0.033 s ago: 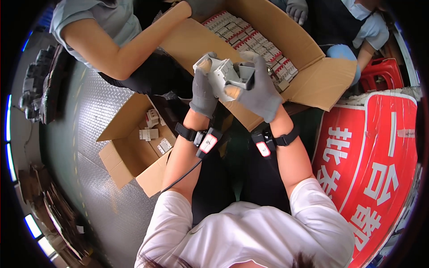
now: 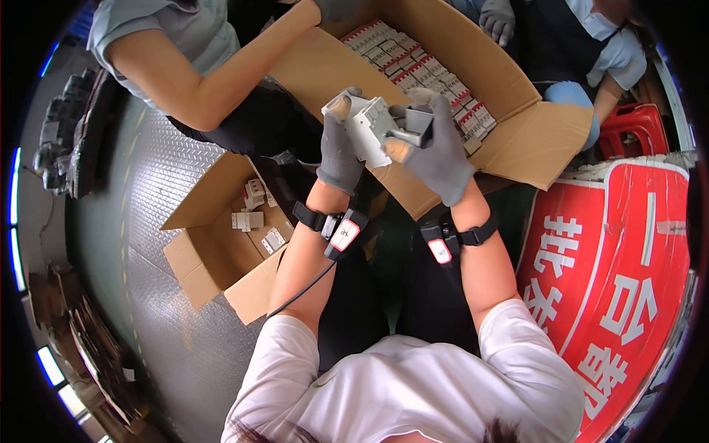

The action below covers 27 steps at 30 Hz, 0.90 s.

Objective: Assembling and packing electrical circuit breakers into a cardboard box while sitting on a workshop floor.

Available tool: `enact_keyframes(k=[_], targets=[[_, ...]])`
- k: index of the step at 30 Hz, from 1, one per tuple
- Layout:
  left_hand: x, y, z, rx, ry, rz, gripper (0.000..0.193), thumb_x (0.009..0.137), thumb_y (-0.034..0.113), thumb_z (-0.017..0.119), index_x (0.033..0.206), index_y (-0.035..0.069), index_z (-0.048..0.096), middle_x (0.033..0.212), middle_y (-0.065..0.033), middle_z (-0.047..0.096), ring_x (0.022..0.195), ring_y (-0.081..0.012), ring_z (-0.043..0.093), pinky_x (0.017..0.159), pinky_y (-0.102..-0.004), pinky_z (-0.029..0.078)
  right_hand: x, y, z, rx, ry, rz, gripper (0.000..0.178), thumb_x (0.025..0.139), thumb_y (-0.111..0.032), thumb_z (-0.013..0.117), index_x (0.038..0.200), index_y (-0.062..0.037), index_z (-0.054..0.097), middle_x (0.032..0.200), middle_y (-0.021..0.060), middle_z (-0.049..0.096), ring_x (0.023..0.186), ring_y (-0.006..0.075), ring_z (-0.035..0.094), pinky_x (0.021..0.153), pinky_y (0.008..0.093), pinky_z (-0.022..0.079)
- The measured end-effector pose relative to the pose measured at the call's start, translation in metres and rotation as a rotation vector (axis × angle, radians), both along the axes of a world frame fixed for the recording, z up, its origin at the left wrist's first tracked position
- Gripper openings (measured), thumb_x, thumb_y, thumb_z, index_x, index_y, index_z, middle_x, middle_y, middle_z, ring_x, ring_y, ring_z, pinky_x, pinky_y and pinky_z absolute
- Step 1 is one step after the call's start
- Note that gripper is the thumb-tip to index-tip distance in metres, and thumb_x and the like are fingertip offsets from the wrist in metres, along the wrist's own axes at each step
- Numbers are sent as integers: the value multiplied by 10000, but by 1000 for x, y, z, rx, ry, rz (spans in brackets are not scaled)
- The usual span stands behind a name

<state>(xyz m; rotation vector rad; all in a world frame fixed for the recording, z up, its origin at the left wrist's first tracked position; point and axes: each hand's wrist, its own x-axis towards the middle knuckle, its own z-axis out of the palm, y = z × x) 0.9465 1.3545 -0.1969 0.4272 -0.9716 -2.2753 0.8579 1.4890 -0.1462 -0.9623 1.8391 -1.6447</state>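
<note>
Both of my hands wear grey gloves with tan fingertips and are raised over the near edge of a large cardboard box. My left hand (image 2: 340,156) is closed on a white plastic housing (image 2: 367,131), thumb on its near face. In my right hand (image 2: 441,151) is a dark grey plastic part (image 2: 419,124), gripped between thumb and fingers close beside the housing. Whether the two pieces still touch, I cannot tell. Behind them, the large cardboard box (image 2: 509,144) holds rows of white circuit breakers (image 2: 413,63) with red markings.
At lower left, a smaller open cardboard box (image 2: 210,251) holds a few loose breakers (image 2: 247,221). Co-workers sit at upper left and upper right, one forearm (image 2: 255,66) reaching over the large box. A red sign board (image 2: 583,244) and red stool (image 2: 631,129) stand on the right.
My right hand has shifted slightly right with the dark grey part, which sits a little farther from the white housing. My left hand has barely moved.
</note>
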Motion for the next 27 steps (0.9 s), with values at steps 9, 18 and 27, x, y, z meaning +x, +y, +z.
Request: enact_keyframes(k=[9, 18, 27], targets=[[6, -12, 11, 309, 123, -28, 611, 917, 515, 542, 1279, 25, 583, 1031, -125, 685, 917, -266, 687, 821, -399, 577, -22, 23, 7, -71, -102, -45, 648, 769, 3, 802, 1329, -1, 475, 1212, 108, 571, 1079, 205, 611, 963, 347, 535], [9, -9, 11, 292, 128, -66, 642, 887, 494, 604, 1307, 12, 548, 1007, -129, 680, 888, -257, 684, 785, -395, 577, -9, 16, 13, -239, -269, 4, 637, 774, -23, 829, 1323, -6, 508, 1205, 96, 582, 1052, 193, 627, 934, 324, 540], [10, -5, 13, 128, 60, 9, 602, 948, 513, 542, 1308, 30, 538, 1039, -109, 634, 957, -219, 666, 842, -349, 558, 3, 8, 3, -148, -124, 21, 760, 781, -211, 872, 1373, 45, 470, 1230, 115, 615, 1098, 188, 622, 974, 312, 505]])
